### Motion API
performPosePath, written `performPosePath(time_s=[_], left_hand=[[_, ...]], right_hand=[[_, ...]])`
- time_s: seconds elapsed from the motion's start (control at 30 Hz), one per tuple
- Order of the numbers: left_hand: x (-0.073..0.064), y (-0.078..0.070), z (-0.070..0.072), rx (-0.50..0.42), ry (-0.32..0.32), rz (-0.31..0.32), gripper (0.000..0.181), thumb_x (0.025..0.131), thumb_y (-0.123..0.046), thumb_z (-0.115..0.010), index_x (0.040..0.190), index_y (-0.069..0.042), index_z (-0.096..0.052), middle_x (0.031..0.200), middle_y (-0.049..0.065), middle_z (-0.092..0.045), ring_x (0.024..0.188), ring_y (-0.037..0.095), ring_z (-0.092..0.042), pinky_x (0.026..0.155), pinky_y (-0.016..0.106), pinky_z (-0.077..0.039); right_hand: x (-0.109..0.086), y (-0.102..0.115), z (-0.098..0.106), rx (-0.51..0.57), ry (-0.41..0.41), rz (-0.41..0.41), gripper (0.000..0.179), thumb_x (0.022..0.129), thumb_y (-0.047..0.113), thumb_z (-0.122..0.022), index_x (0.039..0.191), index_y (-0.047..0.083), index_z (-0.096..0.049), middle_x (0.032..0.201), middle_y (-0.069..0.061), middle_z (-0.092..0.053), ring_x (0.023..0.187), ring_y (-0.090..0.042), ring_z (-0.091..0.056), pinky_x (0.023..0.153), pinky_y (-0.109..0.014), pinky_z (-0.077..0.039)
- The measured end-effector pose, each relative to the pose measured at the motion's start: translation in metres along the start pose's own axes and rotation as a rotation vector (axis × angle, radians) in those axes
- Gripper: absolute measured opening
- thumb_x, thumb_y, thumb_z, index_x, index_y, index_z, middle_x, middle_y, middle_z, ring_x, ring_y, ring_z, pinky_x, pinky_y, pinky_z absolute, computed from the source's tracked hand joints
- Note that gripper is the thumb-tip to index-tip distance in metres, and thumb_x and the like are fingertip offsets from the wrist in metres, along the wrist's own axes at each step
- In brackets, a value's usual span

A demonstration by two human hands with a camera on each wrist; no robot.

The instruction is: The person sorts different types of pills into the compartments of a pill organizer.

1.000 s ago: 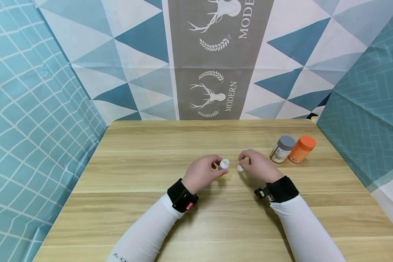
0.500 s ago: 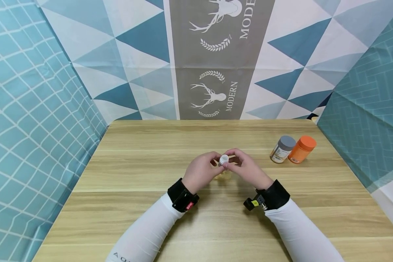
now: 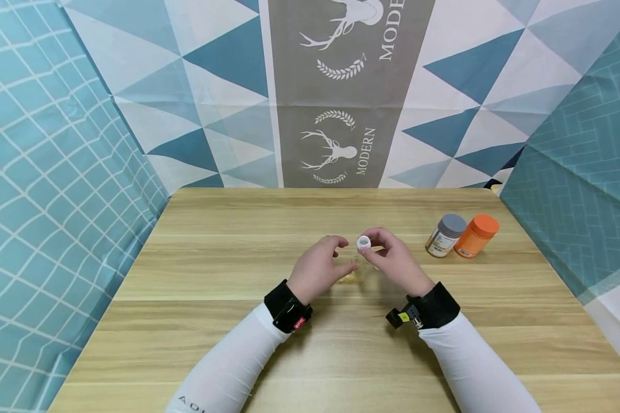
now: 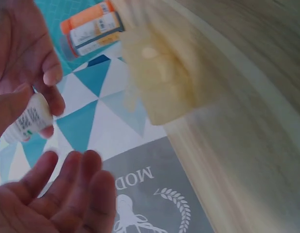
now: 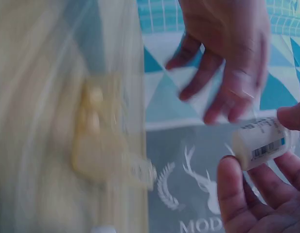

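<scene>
My right hand (image 3: 394, 260) pinches a small white bottle (image 3: 364, 243) between thumb and fingers, above the table. Its top shows a white ring with a darker middle. A printed barcode label wraps the bottle (image 5: 261, 141) in the right wrist view. Just left of it, my left hand (image 3: 317, 268) holds nothing, its fingers parted and loosely bent. Below and between the hands lies a see-through yellowish box (image 3: 348, 277). The same box (image 4: 162, 80) is blurred in the left wrist view, so its contents cannot be told.
Two jars stand together at the table's right: one with a grey lid (image 3: 446, 236), one orange (image 3: 476, 236). A patterned cloth (image 3: 330, 143) hangs behind the wooden table (image 3: 227, 264). Small white thing (image 5: 105, 229) shows at the lower edge of the right wrist view.
The right hand came left to the bottle that the left hand held, then took it and moved slightly right. The left hand has let go of the bottle and its fingers have spread.
</scene>
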State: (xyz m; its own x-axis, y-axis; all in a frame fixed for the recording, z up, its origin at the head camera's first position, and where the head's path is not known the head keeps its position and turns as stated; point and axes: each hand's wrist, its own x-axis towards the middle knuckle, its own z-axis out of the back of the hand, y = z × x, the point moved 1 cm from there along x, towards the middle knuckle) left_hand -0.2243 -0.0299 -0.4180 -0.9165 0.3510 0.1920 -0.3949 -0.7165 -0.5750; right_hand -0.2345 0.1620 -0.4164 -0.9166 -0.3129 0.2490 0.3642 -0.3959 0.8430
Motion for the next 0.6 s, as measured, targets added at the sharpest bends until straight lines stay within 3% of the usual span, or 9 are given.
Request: performPosePath(time_s=[0.13, 0.27, 0.47, 0.6], left_hand=[[0.000, 0.004, -0.009, 0.121, 0.040, -0.061, 0.037, 0.085, -0.035, -0.074, 0.112, -0.011, -0.066, 0.117, 0.002, -0.062, 0.096, 0.013, -0.058, 0.077, 0.034, -0.054], [0.001, 0.007, -0.019, 0.209, 0.090, -0.107, 0.032, 0.085, -0.030, -0.075, 0.110, -0.013, -0.067, 0.116, 0.002, -0.064, 0.098, 0.012, -0.058, 0.081, 0.032, -0.053], [0.001, 0.007, -0.022, 0.275, 0.151, -0.113, 0.030, 0.086, -0.027, -0.074, 0.112, -0.013, -0.068, 0.116, 0.002, -0.066, 0.100, 0.013, -0.060, 0.083, 0.032, -0.053], [0.001, 0.005, -0.021, 0.298, 0.177, -0.125, 0.025, 0.087, -0.023, -0.073, 0.110, -0.013, -0.070, 0.113, 0.002, -0.068, 0.096, 0.014, -0.062, 0.080, 0.033, -0.054]], right_hand=[[0.001, -0.008, 0.008, -0.163, 0.022, 0.006, 0.027, 0.093, 0.012, -0.064, 0.117, 0.004, -0.056, 0.103, -0.011, -0.062, 0.092, -0.020, -0.055, 0.074, -0.040, -0.049], [0.002, -0.016, 0.012, -0.260, 0.091, 0.011, 0.021, 0.093, 0.012, -0.065, 0.112, 0.007, -0.059, 0.099, -0.007, -0.062, 0.088, -0.019, -0.053, 0.072, -0.038, -0.047], [0.004, -0.022, 0.010, -0.414, 0.206, -0.001, 0.017, 0.089, 0.014, -0.068, 0.105, 0.010, -0.066, 0.096, -0.004, -0.065, 0.086, -0.017, -0.056, 0.074, -0.039, -0.049], [0.003, -0.027, 0.007, -0.452, 0.256, 0.009, 0.018, 0.089, 0.013, -0.068, 0.106, 0.007, -0.067, 0.101, -0.007, -0.066, 0.090, -0.018, -0.057, 0.079, -0.043, -0.051]])
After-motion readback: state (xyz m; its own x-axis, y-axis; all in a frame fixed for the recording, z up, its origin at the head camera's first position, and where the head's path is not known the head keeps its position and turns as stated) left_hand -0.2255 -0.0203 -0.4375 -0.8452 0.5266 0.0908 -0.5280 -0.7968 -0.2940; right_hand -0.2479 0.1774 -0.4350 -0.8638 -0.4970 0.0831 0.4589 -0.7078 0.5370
